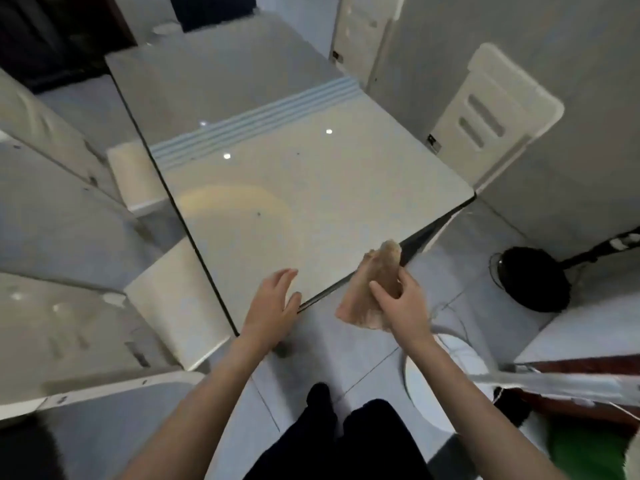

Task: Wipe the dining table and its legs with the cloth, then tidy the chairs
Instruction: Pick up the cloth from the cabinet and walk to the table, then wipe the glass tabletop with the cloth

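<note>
The glossy white dining table (pixel 277 188) fills the middle of the view, with a striped band across it. My left hand (pixel 273 304) rests flat and empty on the table's near edge, fingers apart. My right hand (pixel 403 301) holds a crumpled beige cloth (pixel 374 289) just off the near right edge, the cloth hanging beside the table rim. A white chair (pixel 498 116) with a slotted back stands at the right side. Two white chair seats (pixel 180 306) are tucked along the left edge.
A black round fan base (pixel 533 278) sits on the tiled floor at the right. A white round object (pixel 446 375) lies near my right forearm. A white cabinet door (pixel 360 32) stands beyond the table. My dark-trousered legs (pixel 346 434) are below.
</note>
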